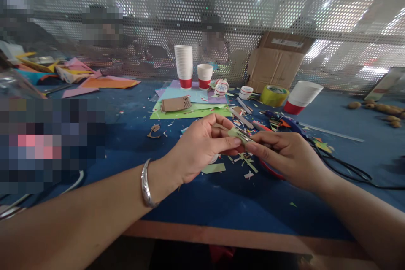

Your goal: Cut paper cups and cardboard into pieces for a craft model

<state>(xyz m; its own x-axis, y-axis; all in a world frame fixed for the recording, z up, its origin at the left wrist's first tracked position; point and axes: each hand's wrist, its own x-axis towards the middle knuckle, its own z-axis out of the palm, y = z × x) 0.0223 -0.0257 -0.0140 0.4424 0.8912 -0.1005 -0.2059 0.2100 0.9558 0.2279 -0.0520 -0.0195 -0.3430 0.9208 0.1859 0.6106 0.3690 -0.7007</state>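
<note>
Two tight pinches: my left hand (196,148) on paper (233,132), right hand (292,156) on metal tool (245,136), 4 o'clock; probably trimming, needs steadiness.

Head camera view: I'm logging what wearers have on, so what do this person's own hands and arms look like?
The left hand and right hand are gloveless; the forearms show no sleeves. A shiny, silver-coloured bangle circles the left wrist; none shows on the right.
</note>
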